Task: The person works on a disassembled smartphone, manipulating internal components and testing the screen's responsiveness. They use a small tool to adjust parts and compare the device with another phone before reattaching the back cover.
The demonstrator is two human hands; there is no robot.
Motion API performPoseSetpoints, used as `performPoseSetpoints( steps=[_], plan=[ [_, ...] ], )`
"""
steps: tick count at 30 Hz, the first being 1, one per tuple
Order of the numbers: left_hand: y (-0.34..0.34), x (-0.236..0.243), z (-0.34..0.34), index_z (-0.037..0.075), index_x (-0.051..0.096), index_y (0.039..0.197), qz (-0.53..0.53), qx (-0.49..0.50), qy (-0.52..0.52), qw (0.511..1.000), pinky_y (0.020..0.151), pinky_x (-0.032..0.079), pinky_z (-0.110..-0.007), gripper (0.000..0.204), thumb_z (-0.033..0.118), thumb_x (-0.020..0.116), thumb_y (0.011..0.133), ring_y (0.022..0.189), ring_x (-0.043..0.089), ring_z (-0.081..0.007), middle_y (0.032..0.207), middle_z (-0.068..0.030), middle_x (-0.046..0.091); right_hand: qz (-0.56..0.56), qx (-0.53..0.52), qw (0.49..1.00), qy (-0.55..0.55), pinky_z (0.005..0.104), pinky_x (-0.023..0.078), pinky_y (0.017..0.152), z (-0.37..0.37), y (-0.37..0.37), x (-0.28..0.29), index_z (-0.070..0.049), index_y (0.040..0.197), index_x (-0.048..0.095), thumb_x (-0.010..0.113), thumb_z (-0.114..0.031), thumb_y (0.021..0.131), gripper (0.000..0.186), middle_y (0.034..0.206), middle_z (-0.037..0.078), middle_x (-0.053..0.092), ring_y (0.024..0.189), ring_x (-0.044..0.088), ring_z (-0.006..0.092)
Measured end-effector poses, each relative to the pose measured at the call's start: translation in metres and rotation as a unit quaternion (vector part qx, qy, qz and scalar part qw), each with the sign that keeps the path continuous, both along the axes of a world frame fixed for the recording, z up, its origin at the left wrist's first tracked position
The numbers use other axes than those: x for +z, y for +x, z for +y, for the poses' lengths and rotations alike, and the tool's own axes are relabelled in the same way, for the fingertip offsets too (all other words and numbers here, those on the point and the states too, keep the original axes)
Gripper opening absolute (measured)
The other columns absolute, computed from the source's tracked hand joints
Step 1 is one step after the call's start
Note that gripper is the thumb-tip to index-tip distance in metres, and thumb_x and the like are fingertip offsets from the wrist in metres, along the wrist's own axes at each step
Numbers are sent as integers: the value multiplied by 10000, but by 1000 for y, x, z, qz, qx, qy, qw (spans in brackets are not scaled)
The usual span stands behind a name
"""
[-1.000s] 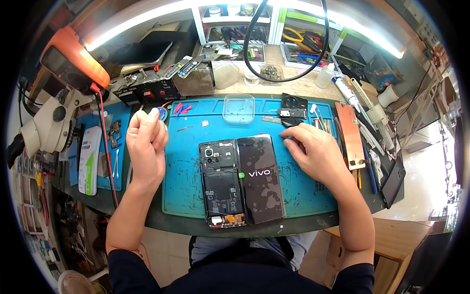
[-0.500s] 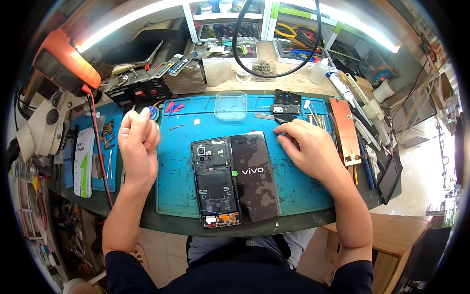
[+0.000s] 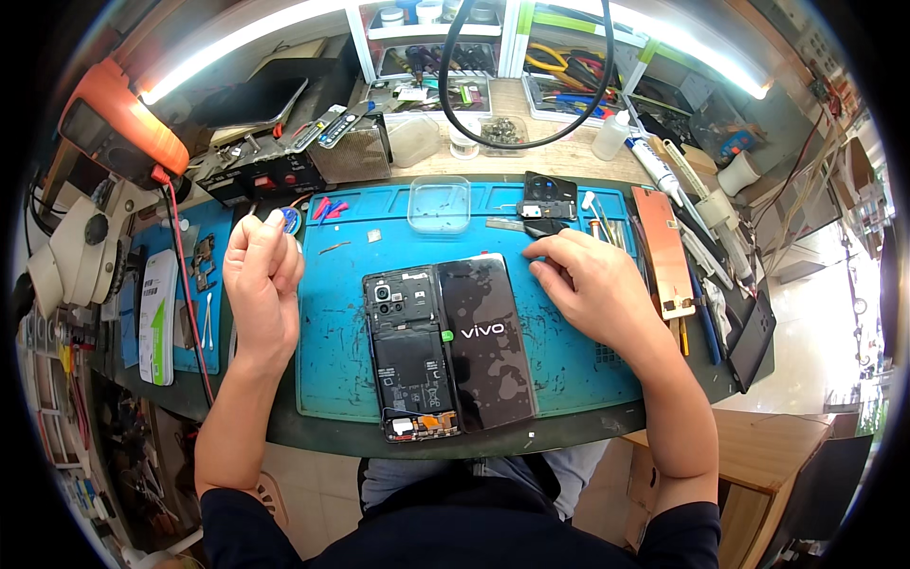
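Note:
My left hand [image 3: 265, 284] is raised at the left of the blue mat [image 3: 332, 351], fingers curled with thumb and forefinger pinched; what it may hold is too small or hidden to tell. A small blue round object [image 3: 292, 218] sits just behind it. My right hand [image 3: 592, 294] hovers or rests at the mat's right, fingers bent and slightly apart, near a dark tool [image 3: 543, 228] and black phone parts [image 3: 550, 199]. Between my hands lie an opened phone [image 3: 403, 360] with its inner parts showing and a dark glossy panel [image 3: 493, 370] beside it. A clear plastic box [image 3: 438, 204] stands behind them.
An orange multimeter [image 3: 118, 123] and microscope [image 3: 76, 247] are at left, with a power unit [image 3: 256, 175] behind. A copper-coloured plate [image 3: 659, 247], pens and tools line the right. Trays of tools [image 3: 559, 95] and a hanging black cable loop [image 3: 521, 142] are at the back.
The whole scene has shifted slightly leftward in the picture as the view moved. Both hands keep nearly the same pose and place on the bench, and the phone lies as before.

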State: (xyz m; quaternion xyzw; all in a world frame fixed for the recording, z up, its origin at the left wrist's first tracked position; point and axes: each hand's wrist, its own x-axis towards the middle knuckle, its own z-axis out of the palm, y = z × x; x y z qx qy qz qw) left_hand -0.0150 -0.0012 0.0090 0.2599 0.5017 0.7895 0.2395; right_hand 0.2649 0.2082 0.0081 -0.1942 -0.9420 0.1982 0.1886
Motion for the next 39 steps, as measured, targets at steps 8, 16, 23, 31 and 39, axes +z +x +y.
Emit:
performPoseSetpoints(
  steps=[8,16,23,31,39],
  plan=[
    [1,0,0,181,370,765,-3,-3,-2,1000,491,232,-253,404,120,617,1079,520,287,-41,626,69,314,4,0,1000,3,419,567,747,1,0,-2,-77,1062,736,698,-166,985,124,914,101,691,837,709,319],
    [-1,-1,0,184,371,767,-2,-9,1,1000,490,227,-254,403,123,619,1078,522,287,-39,625,71,317,9,3,1000,9,429,572,739,1,0,-1,-85,1048,736,694,-182,986,122,901,94,686,831,712,324],
    [1,0,-1,185,370,764,1,0,-2,1000,490,228,-254,405,121,621,1076,520,285,-39,625,71,320,18,5,1000,12,426,571,731,0,-1,-3,-85,1045,736,700,-175,981,117,896,93,683,822,710,320],
    [-1,0,-1,179,368,760,12,-1,2,1000,488,235,-253,408,119,618,1077,519,287,-40,625,69,323,20,6,1000,13,426,569,725,1,0,-3,-84,1041,734,703,-171,979,112,897,91,681,818,707,319],
    [2,1,0,176,378,765,8,6,-1,1000,486,228,-253,397,123,614,1080,516,286,-39,620,67,331,6,2,1000,3,427,567,747,0,-1,-1,-85,1046,730,702,-165,977,109,906,100,683,849,707,323]
  ],
)
